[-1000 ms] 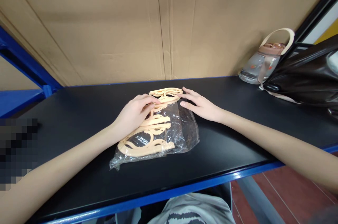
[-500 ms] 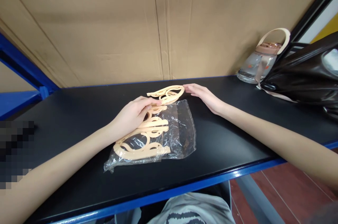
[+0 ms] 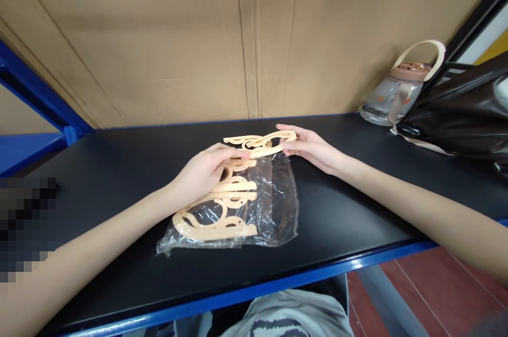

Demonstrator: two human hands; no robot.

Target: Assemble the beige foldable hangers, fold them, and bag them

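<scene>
A cream plastic folding hanger (image 3: 257, 142) lies just beyond the top of a clear plastic bag (image 3: 283, 205). My right hand (image 3: 313, 149) grips its right end, with the thumb on the near side and the fingers behind. My left hand (image 3: 204, 170) reaches over the upper left of the bag. Its fingertips are closed at the hanger's near edge, and the hand hides part of the bag. Inside the bag are several more cream folding hangers (image 3: 216, 232), laid side by side with their curved ends to the left.
The black tabletop (image 3: 119, 167) has a blue front edge. A cardboard wall (image 3: 166, 41) stands behind it. At the back right are a clear water bottle (image 3: 391, 99) with a looped handle and a shiny black bag (image 3: 456, 109). A blurred dark patch covers the left edge.
My right hand has closed from straight fingers into a grip on the hanger's end. That end has turned and lifted slightly. My left hand stays nearly in place.
</scene>
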